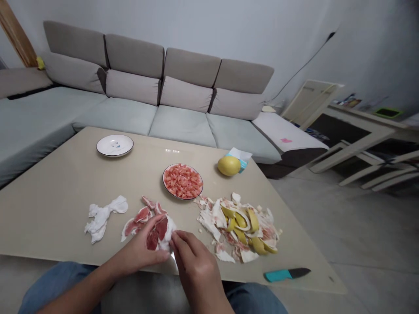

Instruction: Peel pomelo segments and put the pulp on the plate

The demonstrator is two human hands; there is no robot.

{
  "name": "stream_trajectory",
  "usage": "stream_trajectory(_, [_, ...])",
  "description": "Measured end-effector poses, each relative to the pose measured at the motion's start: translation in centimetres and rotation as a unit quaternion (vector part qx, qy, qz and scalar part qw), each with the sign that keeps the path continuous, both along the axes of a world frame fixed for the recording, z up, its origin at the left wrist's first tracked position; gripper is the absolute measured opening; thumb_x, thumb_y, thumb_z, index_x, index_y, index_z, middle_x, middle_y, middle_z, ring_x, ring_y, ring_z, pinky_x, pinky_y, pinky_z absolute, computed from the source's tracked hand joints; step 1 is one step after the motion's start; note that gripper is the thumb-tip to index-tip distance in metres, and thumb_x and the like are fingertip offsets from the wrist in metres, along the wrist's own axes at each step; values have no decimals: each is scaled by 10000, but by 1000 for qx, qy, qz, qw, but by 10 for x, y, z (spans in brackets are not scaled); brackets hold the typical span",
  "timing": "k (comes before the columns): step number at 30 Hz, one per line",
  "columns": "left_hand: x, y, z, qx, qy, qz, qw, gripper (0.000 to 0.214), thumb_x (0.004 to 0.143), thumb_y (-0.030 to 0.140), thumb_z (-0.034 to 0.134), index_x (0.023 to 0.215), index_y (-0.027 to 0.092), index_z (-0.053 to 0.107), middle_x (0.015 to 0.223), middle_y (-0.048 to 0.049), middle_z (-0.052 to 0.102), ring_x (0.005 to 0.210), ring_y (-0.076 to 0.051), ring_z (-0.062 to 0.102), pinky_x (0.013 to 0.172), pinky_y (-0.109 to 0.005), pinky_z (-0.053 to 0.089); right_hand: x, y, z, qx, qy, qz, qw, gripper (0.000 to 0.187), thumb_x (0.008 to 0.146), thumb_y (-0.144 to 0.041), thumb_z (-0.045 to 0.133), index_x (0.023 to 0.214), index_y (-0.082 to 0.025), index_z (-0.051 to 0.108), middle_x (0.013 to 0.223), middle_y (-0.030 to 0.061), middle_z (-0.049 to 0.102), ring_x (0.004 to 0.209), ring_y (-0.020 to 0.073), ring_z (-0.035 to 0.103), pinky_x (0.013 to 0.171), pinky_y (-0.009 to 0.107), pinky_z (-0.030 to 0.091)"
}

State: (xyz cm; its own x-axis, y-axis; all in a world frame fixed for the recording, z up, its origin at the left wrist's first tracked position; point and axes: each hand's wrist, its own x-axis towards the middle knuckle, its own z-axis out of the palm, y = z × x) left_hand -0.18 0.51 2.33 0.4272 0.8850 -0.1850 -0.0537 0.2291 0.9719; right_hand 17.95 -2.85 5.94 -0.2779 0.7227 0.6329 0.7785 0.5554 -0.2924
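My left hand (pixel 137 244) cups a pomelo segment (pixel 160 233), its pink flesh showing through torn white membrane. My right hand (pixel 193 261) pinches the segment's right edge between thumb and fingers. Torn pink pieces with white membrane (pixel 139 220) lie just beyond my left hand. A plate of pink pulp (pixel 182 181) stands farther ahead. To the right lies a heap of white pith and yellow peel (pixel 237 229). A crumpled white tissue (pixel 102 217) sits left of my hands.
The beige table (pixel 55 209) also holds a white plate (pixel 115 145), a whole yellow pomelo (pixel 229 165) against a tissue packet (pixel 240 159), and a teal-handled knife (pixel 287 274) near its front edge. A grey sofa (pixel 131 87) runs behind it.
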Motion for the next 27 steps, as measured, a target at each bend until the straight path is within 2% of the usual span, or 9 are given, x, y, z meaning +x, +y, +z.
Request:
stream_trajectory(4, [1, -1, 10, 10, 43, 21, 999, 816, 675, 231, 803, 1402, 234, 434, 1484, -122, 446, 1389, -337, 358, 1105, -408, 344, -7, -1, -1, -1, 2, -10, 1000, 214, 939, -110, 472, 1016, -155, 667, 883, 125, 722, 766, 215, 703, 655, 289, 588])
stream_trajectory(8, [-1, -1, 16, 47, 76, 26, 996, 835, 663, 208, 803, 1407, 224, 424, 1527, -121, 386, 1418, -336, 305, 1139, -398, 286, -11, 1, 3, -25, 65, 3, 998, 169, 892, -76, 512, 924, -168, 650, 822, 89, 694, 723, 190, 677, 641, 270, 561])
stream_trajectory(13, [-3, 0, 9, 49, 54, 6, 997, 853, 675, 224, 804, 1419, 252, 387, 1514, -113, 399, 1352, -315, 412, 1094, -372, 349, -9, 5, 11, -87, 166, 9, 982, 140, 843, -76, 541, 809, -187, 619, 740, 40, 641, 666, 164, 628, 607, 262, 521])
stream_trajectory(16, [-2, 0, 4, 35, 23, 10, 999, 874, 658, 237, 820, 1417, 247, 388, 1505, -126, 406, 1318, -317, 450, 1062, -369, 385, -5, 6, 15, -129, 193, 24, 972, 131, 840, -85, 550, 816, -193, 621, 771, 41, 649, 701, 167, 640, 620, 262, 533])
stream_trajectory(18, [-1, 0, 3, 33, 14, 25, 999, 872, 648, 248, 826, 1412, 238, 408, 1502, -134, 409, 1326, -328, 440, 1062, -378, 385, -4, 6, 14, -119, 174, 32, 977, 158, 852, -87, 542, 916, -188, 646, 864, 67, 681, 781, 180, 667, 679, 273, 556])
stream_trajectory(21, [0, -1, 3, 50, 36, 50, 997, 861, 645, 272, 823, 1406, 234, 423, 1492, -135, 423, 1341, -336, 423, 1085, -394, 365, -7, 3, 9, -58, 119, 3, 991, 228, 879, -88, 522, 1038, -172, 661, 941, 104, 708, 821, 194, 691, 713, 285, 567])
stream_trajectory(24, [2, -3, 4, 69, 59, 57, 994, 849, 659, 298, 811, 1403, 239, 407, 1488, -135, 421, 1345, -331, 419, 1104, -406, 346, -13, 1, 6, -33, 121, -22, 992, 196, 870, -81, 527, 959, -165, 681, 853, 92, 710, 741, 187, 687, 656, 272, 554])
stream_trajectory(27, [3, -4, 3, 55, -1, 37, 998, 911, 638, 322, 831, 1416, 253, 363, 1463, -148, 435, 1305, -328, 465, 1081, -426, 368, -12, 5, 12, -99, 217, -19, 971, 142, 811, -78, 558, 804, -167, 668, 737, 52, 671, 653, 159, 650, 589, 240, 535])
